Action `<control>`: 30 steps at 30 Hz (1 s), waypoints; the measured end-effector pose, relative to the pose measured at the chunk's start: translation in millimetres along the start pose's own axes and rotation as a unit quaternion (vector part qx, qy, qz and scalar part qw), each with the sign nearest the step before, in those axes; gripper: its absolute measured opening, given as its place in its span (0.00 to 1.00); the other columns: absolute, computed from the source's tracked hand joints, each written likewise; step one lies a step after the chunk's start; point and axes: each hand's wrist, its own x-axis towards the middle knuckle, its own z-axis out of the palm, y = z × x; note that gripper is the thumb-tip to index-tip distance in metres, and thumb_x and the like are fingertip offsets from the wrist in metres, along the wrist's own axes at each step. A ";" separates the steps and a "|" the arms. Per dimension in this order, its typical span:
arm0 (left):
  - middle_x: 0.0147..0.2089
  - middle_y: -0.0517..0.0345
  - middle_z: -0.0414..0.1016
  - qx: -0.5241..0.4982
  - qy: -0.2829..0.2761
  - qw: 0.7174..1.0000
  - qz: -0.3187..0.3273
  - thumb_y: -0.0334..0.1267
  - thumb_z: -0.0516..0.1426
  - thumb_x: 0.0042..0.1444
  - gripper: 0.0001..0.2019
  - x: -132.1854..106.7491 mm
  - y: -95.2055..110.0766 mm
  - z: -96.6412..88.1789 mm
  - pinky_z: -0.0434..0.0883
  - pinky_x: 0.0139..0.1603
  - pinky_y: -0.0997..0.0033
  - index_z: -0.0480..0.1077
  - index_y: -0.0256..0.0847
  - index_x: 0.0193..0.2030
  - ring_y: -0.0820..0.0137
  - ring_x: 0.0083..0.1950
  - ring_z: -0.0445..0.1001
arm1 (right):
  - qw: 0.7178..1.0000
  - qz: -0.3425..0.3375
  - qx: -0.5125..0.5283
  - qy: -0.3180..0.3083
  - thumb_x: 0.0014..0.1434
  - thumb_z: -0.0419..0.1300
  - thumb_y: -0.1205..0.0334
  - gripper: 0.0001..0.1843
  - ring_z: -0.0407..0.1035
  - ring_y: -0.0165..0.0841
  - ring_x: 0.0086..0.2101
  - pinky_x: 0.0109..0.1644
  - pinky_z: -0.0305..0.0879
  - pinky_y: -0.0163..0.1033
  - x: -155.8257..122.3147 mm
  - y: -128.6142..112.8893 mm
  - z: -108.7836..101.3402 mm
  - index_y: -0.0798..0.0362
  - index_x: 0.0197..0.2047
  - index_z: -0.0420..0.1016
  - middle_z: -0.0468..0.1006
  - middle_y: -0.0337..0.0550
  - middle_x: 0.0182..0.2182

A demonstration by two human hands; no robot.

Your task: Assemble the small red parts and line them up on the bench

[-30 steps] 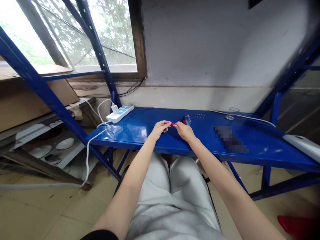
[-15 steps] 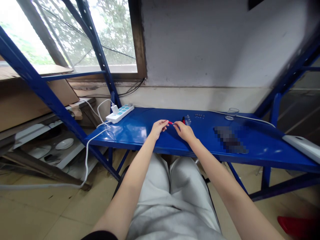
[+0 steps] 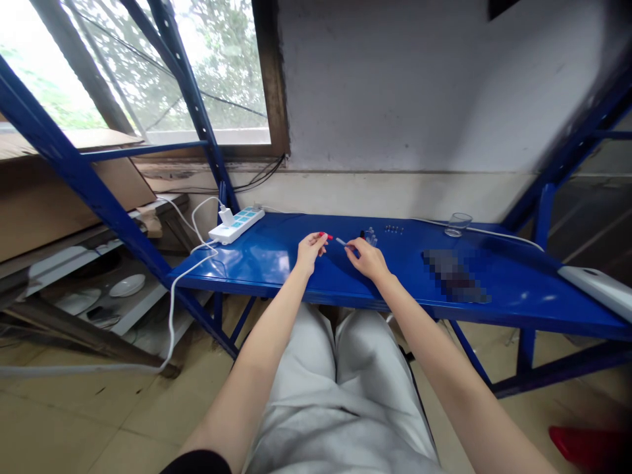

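Observation:
My left hand (image 3: 310, 253) pinches a small red cap-like piece (image 3: 327, 236) between thumb and fingertips. My right hand (image 3: 369, 259) has its fingers closed on a short clear tube (image 3: 340, 241), whose free end points left toward the red piece. A narrow gap separates the two pieces. Both hands are held over the front half of the blue table (image 3: 261, 253). Just behind my right hand lie several clear small parts (image 3: 372, 234) with a dark piece (image 3: 363, 234) beside them, partly hidden by the hand.
Several tiny bits (image 3: 394, 230) lie in rows farther back. A clear round dish (image 3: 458, 224) and a blurred-out dark object (image 3: 454, 275) are on the right. At the left stands a white power strip (image 3: 236, 225) with a cable (image 3: 172, 309) hanging off the edge.
The red piece and the clear tube, together half a second ago, are now apart. My left hand has shifted slightly left and up; my right hand slightly right.

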 end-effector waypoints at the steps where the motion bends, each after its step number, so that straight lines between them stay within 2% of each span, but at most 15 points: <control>1: 0.26 0.59 0.69 0.005 0.005 1.000 0.000 0.46 0.61 0.44 0.16 0.7 0.1 1.5 0.55 0.19 0.79 0.69 0.35 0.35 0.81 0.20 0.62 | 1.000 0.003 0.011 0.024 0.60 0.47 0.56 0.14 0.68 0.30 0.33 0.32 0.61 0.33 -1.2 1.1 -3.2 0.52 0.41 0.69 0.73 0.45 0.36; 4: 0.28 0.57 0.71 0.072 -0.030 0.997 -0.003 0.44 0.61 0.43 0.15 2.0 -0.6 11.9 0.58 0.22 0.78 0.70 0.35 0.34 0.79 0.23 0.64 | 0.995 0.034 0.045 0.086 0.60 0.48 0.54 0.15 0.67 0.31 0.33 0.34 0.61 0.34 -7.0 9.9 -11.8 0.52 0.39 0.70 0.72 0.46 0.35; 6: 0.28 0.57 0.72 0.134 -0.066 0.989 0.021 0.42 0.61 0.43 0.13 2.4 -1.5 23.6 0.62 0.26 0.76 0.71 0.35 0.33 0.77 0.25 0.66 | 0.990 0.079 0.067 0.095 0.59 0.48 0.53 0.15 0.65 0.30 0.29 0.33 0.61 0.34 -12.7 19.5 -14.7 0.53 0.37 0.70 0.72 0.45 0.31; 9: 0.28 0.57 0.72 0.240 -0.097 0.963 0.082 0.40 0.61 0.43 0.11 2.0 -3.4 44.8 0.63 0.32 0.73 0.72 0.36 0.32 0.76 0.27 0.65 | 0.981 0.169 0.078 0.054 0.56 0.52 0.53 0.13 0.65 0.30 0.25 0.31 0.60 0.35 -21.4 33.2 -14.6 0.53 0.35 0.70 0.73 0.42 0.26; 13: 0.29 0.56 0.70 0.344 -0.095 0.924 0.134 0.38 0.60 0.44 0.08 -0.8 -10.2 69.0 0.63 0.35 0.71 0.73 0.37 0.31 0.73 0.29 0.65 | 0.969 0.242 0.045 0.000 0.53 0.54 0.56 0.09 0.68 0.32 0.28 0.32 0.59 0.35 -26.6 41.2 -11.8 0.52 0.32 0.70 0.76 0.41 0.27; 20: 0.28 0.56 0.69 0.394 -0.053 0.914 0.083 0.36 0.59 0.45 0.04 -3.8 -27.6 83.4 0.63 0.37 0.69 0.72 0.38 0.28 0.69 0.32 0.66 | 0.960 0.276 -0.027 -0.034 0.53 0.54 0.58 0.08 0.70 0.34 0.31 0.32 0.58 0.35 -21.1 40.3 -11.7 0.51 0.34 0.71 0.76 0.42 0.28; 24: 0.27 0.55 0.69 0.441 -0.062 0.894 0.052 0.36 0.60 0.44 0.03 -4.4 -31.1 85.5 0.62 0.38 0.67 0.70 0.39 0.24 0.66 0.34 0.68 | 0.952 0.294 -0.046 -0.067 0.53 0.54 0.58 0.08 0.69 0.34 0.31 0.31 0.56 0.34 -19.6 40.4 -11.7 0.51 0.32 0.72 0.76 0.43 0.28; 30: 0.27 0.54 0.70 0.481 -0.072 0.872 0.043 0.36 0.60 0.44 0.06 -2.5 -33.2 88.1 0.60 0.41 0.65 0.68 0.40 0.22 0.62 0.37 0.69 | 0.948 0.298 -0.069 -0.086 0.53 0.55 0.57 0.09 0.70 0.35 0.33 0.33 0.57 0.35 -19.5 42.2 -11.1 0.51 0.32 0.73 0.77 0.44 0.30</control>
